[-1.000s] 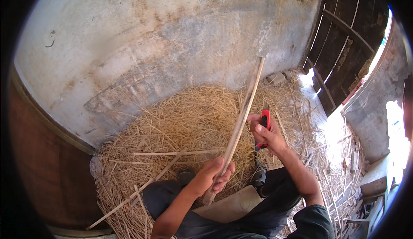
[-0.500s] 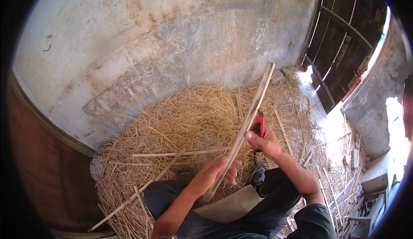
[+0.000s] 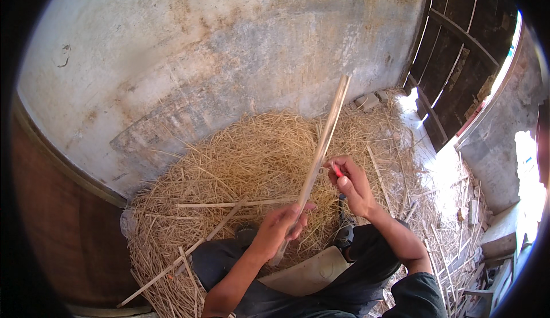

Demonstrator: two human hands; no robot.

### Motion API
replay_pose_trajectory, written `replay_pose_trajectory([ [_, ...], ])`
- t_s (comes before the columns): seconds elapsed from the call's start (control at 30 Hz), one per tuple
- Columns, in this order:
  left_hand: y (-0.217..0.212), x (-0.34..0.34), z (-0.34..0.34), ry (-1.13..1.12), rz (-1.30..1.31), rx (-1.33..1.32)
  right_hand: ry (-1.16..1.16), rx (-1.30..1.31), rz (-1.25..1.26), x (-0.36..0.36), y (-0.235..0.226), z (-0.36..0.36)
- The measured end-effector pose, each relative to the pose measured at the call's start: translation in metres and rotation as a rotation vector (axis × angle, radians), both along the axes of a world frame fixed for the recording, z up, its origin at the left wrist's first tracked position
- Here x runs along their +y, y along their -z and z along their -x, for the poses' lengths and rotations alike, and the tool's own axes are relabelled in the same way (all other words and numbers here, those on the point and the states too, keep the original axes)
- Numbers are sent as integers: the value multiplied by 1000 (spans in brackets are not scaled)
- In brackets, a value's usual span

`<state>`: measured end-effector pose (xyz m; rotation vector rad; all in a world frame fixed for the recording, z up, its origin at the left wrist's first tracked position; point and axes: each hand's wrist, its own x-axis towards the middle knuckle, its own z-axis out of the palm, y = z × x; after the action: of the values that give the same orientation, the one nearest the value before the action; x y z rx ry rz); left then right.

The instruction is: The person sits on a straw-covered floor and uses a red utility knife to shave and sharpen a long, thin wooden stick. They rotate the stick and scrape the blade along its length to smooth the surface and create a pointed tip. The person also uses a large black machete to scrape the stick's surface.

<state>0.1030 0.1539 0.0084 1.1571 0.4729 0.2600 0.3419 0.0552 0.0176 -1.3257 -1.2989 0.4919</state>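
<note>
My left hand (image 3: pixel 279 226) is closed round the lower part of a long, narrow wooden strip (image 3: pixel 325 136). Tilted, the strip rises away from me, its far end leaning to the right in front of the wall. Beside its middle, my right hand (image 3: pixel 355 189) is closed on a small red-handled knife (image 3: pixel 337 170). Fingers hide most of that knife, and its blade does not show clearly. Whether the knife touches the strip I cannot tell.
Straw and shavings (image 3: pixel 258 152) cover the floor. Loose wooden sticks (image 3: pixel 200 241) lie across them at the left. A pale curved board (image 3: pixel 306 272) sits between my legs. Ahead stands a stained wall (image 3: pixel 240 60); a dark slatted wooden door (image 3: pixel 452 49) is at the right.
The strip's far end has swung left and the strip has turned a little. My right thumb has come off the strip, and the knife has turned in my right hand, showing less of its handle.
</note>
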Motion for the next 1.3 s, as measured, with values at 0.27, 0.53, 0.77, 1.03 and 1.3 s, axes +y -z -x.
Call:
replay_pose_trajectory([
  [0.27,5,-9,-4,-187,-374,-34,201,-643,-93,1,-4,20],
  [0.53,7,-13,-6,-312,-767,22,290,-780,-80,0,-6,28],
  [0.77,12,-12,-3,-349,-893,59,376,-784,-97,5,-6,20],
  [1.03,22,-23,12,-234,-894,147,763,-544,-36,13,-17,-77],
  [1.3,35,-2,24,-172,-469,159,677,-429,27,3,-14,-60],
])
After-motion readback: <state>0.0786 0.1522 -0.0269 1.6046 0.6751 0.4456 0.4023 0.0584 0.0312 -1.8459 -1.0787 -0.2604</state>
